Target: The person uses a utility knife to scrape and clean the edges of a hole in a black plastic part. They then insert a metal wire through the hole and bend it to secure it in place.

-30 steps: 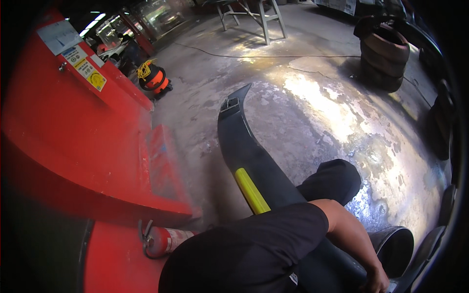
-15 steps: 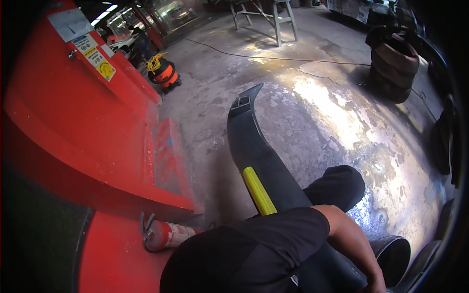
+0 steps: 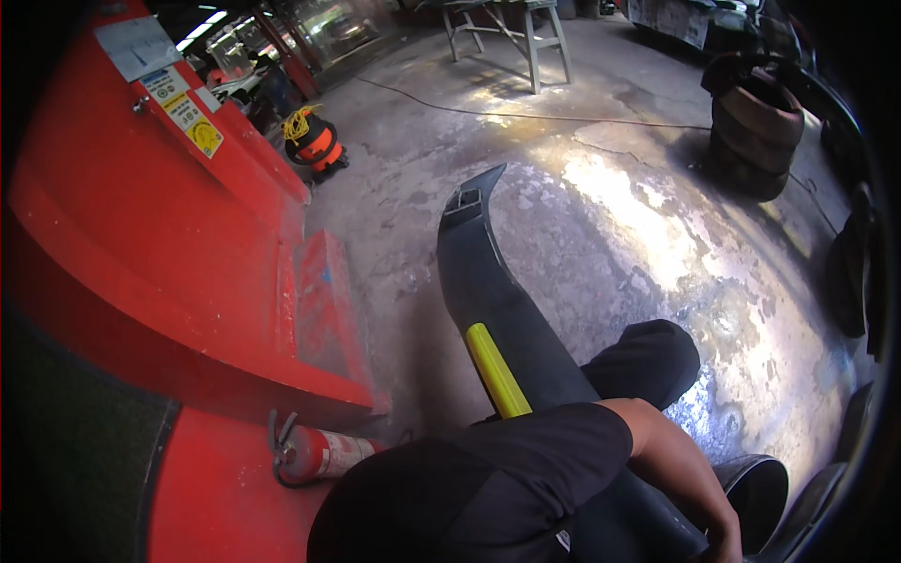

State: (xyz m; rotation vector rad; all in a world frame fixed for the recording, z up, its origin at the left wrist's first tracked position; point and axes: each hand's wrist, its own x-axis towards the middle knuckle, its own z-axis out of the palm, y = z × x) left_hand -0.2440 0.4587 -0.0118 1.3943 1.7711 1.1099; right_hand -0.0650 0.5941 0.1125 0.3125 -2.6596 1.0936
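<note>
A long, curved black panel, looking like a car bumper cover (image 3: 497, 281), stretches away from me above the floor, with a squarish opening near its pointed far end. Along its left edge lies a bright yellow strip (image 3: 497, 371). My black-sleeved arm (image 3: 526, 450) reaches across the panel's near part, bent at the elbow. Its bare forearm (image 3: 680, 460) runs down to the lower edge, where the hand is cut off. Which arm this is cannot be made out for sure. Neither hand shows its fingers. Past the elbow is a dark-clothed bent knee (image 3: 648, 361).
At left stands a big red machine base (image 3: 169, 253), with a red fire extinguisher (image 3: 324, 452) beside it. Farther off are an orange-black vacuum cleaner (image 3: 317, 145), a trestle (image 3: 535, 47), a cable (image 3: 526, 116) and stacked tyres (image 3: 755, 131). A black hollow round object (image 3: 755, 497) sits lower right.
Hardly anything differs. The forearm at the lower right has shifted very slightly, and the whole view has dipped by a few pixels. The bumper cover keeps its place.
</note>
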